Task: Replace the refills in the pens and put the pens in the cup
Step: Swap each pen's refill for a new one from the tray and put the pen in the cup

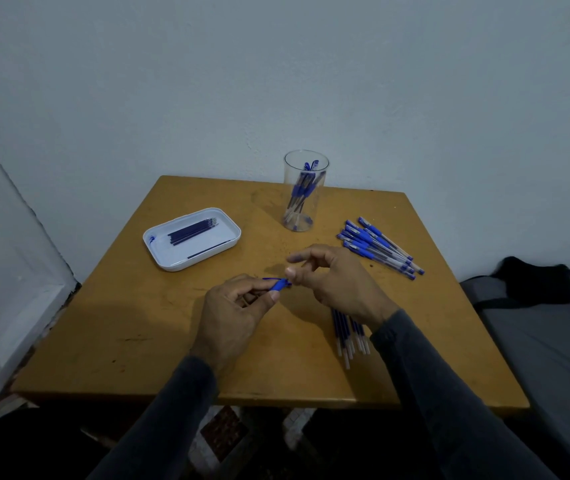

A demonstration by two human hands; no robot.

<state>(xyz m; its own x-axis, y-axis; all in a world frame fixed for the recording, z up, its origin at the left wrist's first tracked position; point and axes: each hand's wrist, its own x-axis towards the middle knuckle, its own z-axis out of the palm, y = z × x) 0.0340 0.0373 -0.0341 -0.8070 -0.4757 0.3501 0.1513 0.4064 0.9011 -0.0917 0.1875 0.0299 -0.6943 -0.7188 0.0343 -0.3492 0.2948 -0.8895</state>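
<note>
Over the middle of the wooden table (pixel 138 323), my left hand (pixel 233 313) pinches a blue pen (pixel 276 284) by its capped end. My right hand (pixel 328 282) meets that end with thumb and curled fingers; most of the pen is hidden between the hands. A clear cup (pixel 302 192) at the back holds several blue pens. A pile of blue pens (pixel 379 247) lies to its right. Several refills (pixel 347 336) lie under my right wrist. A white tray (pixel 159 251) on the left holds several dark refills (pixel 192 232).
The table stands against a pale wall. A white door frame (pixel 6 271) runs along the left. A grey cushion (pixel 546 341) with a black bag (pixel 533 282) on it sits to the right of the table.
</note>
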